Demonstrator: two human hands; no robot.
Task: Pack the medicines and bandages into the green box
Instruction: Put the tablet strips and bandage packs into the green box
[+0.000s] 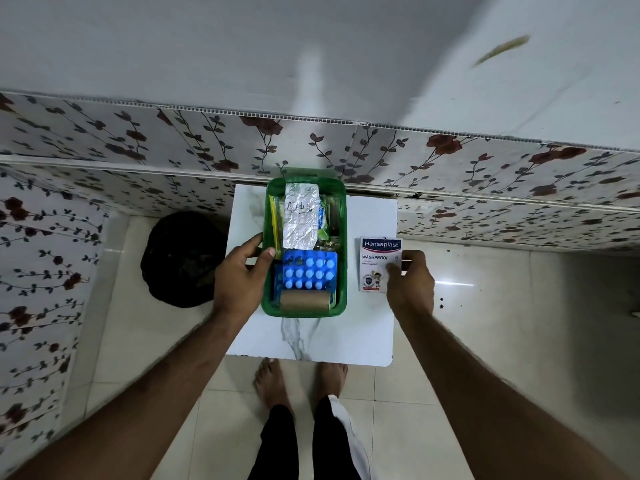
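Note:
The green box (341, 216) stands on a small white marble-look table (367, 327). Inside it lie a silver foil strip (300, 216), a blue blister pack of white tablets (309, 270), a brown bandage roll (304, 301) at the near end and green packets underneath. My left hand (242, 275) grips the box's left wall, thumb over the rim. To the right of the box a white Hansaplast plaster pack (375, 263) lies on the table. My right hand (410, 282) pinches the pack's right edge.
A dark round object (180, 258) sits on the tiled floor left of the table. A floral-patterned wall runs behind and to the left. My bare feet (301, 379) stand at the table's near edge.

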